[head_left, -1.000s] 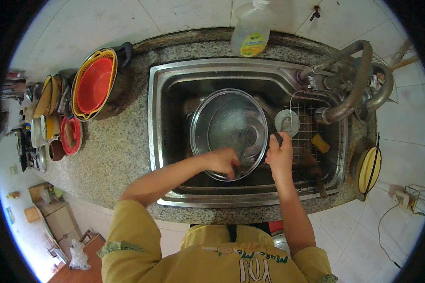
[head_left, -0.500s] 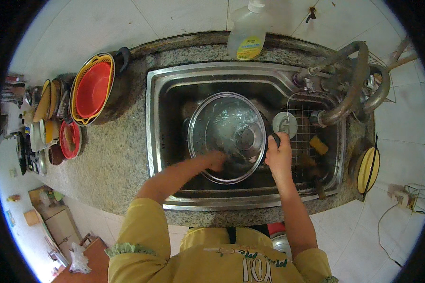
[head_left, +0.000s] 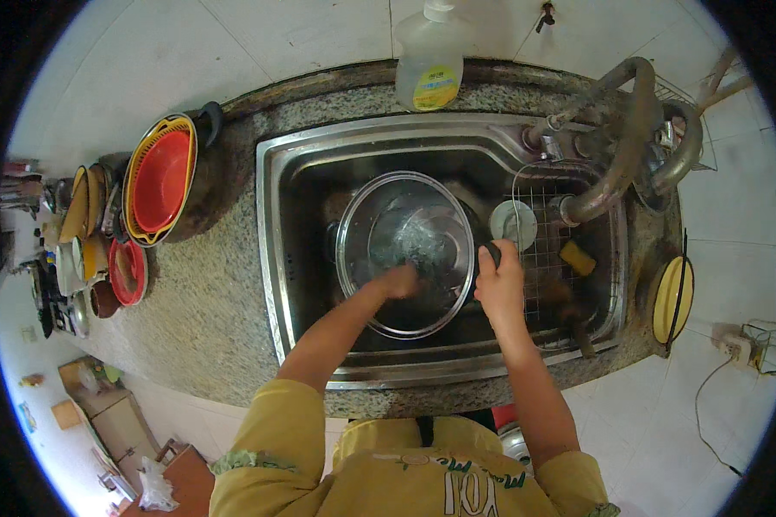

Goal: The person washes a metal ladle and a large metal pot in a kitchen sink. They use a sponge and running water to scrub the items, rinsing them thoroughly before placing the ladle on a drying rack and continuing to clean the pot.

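A round pot [head_left: 364, 215] with a shiny metal rim sits in the sink basin, wet and gleaming inside. My right hand [head_left: 501, 284] is closed around the black handle [head_left: 491, 255] on the pot's right side. Over the near part of the pot's inside is my left hand [head_left: 398, 282]. Motion blurs it, and its fingers are too unclear to show whether they hold anything.
The steel sink [head_left: 272, 258] is set in a speckled counter [head_left: 200, 302]. Right of the pot are a wire rack [head_left: 536, 289], a white dish [head_left: 513, 223], a yellow sponge [head_left: 577, 258] and a curved faucet [head_left: 634, 155]. A bottle [head_left: 431, 65] stands behind; nested basins [head_left: 159, 181] lean left.
My left hand has moved slightly up and rightward within the pot. My right hand stays on the handle, and the whole view has shifted a little.
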Demonstrator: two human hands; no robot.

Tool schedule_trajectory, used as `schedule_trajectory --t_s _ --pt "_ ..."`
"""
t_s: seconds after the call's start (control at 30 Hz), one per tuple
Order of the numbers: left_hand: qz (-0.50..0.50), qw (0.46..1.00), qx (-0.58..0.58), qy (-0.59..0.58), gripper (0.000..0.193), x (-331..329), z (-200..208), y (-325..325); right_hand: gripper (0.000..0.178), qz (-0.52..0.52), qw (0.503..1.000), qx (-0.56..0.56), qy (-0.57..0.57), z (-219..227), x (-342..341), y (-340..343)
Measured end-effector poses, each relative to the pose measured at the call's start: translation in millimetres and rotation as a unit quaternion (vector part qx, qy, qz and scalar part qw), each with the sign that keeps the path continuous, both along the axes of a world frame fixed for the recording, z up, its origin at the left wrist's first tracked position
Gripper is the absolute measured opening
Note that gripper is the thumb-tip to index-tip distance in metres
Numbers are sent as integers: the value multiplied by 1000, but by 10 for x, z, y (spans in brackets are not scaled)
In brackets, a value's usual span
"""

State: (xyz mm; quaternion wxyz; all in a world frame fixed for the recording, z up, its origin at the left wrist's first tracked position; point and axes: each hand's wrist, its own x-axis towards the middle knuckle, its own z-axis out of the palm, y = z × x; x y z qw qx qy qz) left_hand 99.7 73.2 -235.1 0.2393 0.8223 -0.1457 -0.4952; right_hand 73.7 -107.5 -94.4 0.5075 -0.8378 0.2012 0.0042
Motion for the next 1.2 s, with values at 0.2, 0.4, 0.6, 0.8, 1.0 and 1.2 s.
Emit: schedule_trajectory --t_s 0.2,0.4,0.6,0.8,1.0,1.2 --pt "182 951 -231 100 37 252 1173 -672 23 -24 1000 9 13 30 3 -4" --pt "137 978 74 -136 52 540 -155 -341 23 -40 992 76 94 345 76 85" --pt "-11 999 18 -34 43 -70 537 -227 19 0 999 -12 -31 -51 18 118" --pt "506 720 -444 171 32 358 726 -304 16 6 997 -40 -64 -222 -21 65" --pt "654 581 -484 17 43 565 1031 -272 21 -57 982 162 81 317 10 141" --pt "512 765 -378 -97 50 206 1186 -714 23 -51 990 124 42 234 -68 186"
